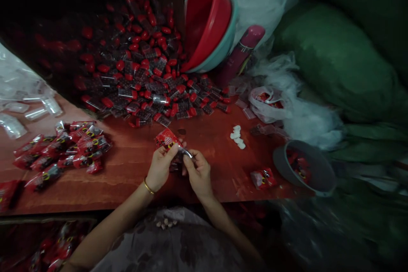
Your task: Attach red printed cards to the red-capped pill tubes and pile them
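Near the front of the table, my left hand (161, 165), with a gold bangle at the wrist, is closed on a small red printed packet (167, 136). My right hand (198, 174) meets it, thumb and fingers pinched on the shiny, dark end (185, 151) beside the packet. Whether that end belongs to the packet or to a separate small container is hidden by the fingers. Beyond both hands spreads a heap of small clear containers with red caps (159, 98). Several filled red packets (68, 144) lie piled left of my left hand.
A tipped cardboard box (25, 59) holds the heap. Behind stand a red basin (204, 17), a teal basin (228, 38) and a pink bottle (240, 53). To the right are white pieces (237, 137), one red packet (263, 178), a grey tub (282, 163) and a plastic bag (269, 110).
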Demonstrator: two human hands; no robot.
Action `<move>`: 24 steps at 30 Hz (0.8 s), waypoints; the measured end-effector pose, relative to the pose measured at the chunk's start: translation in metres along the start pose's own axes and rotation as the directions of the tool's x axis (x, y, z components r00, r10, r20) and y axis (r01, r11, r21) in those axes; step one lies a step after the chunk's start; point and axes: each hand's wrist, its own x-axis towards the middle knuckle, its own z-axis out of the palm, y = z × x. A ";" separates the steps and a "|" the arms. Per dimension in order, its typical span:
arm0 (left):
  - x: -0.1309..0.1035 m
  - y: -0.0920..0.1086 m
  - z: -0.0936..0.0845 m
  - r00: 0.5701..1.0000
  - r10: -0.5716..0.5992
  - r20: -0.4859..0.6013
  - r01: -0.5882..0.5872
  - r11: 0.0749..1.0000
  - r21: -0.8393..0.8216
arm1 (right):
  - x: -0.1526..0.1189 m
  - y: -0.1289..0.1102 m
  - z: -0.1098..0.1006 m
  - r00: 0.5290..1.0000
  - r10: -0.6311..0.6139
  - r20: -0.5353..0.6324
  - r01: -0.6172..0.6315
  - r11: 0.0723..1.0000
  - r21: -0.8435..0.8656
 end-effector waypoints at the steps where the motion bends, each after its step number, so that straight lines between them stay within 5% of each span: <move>1: -0.001 -0.002 0.000 1.000 -0.009 0.000 0.009 1.000 -0.009 | 0.001 0.000 0.001 1.000 0.006 -0.005 -0.006 1.000 0.010; 8: -0.002 0.000 -0.001 0.998 -0.053 0.023 0.054 0.997 -0.049 | 0.012 -0.008 0.016 1.000 0.016 -0.015 -0.014 0.996 0.085; 12: 0.002 0.012 -0.007 0.999 0.042 -0.009 -0.043 0.997 -0.061 | 0.021 -0.013 0.015 0.992 0.061 0.109 -0.073 0.991 0.115; 17: 0.006 0.011 -0.014 0.998 -0.065 0.021 0.065 0.997 -0.033 | 0.034 -0.002 0.022 0.961 0.131 0.244 -0.157 0.983 0.092; 21: 0.013 0.016 -0.030 0.995 -0.079 -0.057 0.073 0.992 -0.101 | 0.050 0.004 0.026 0.970 -0.069 0.235 0.116 0.974 -0.193; 24: 0.014 0.031 -0.061 0.970 -0.040 -0.239 0.011 0.993 -0.120 | 0.083 -0.004 0.010 0.924 -0.280 0.262 0.380 0.753 -0.537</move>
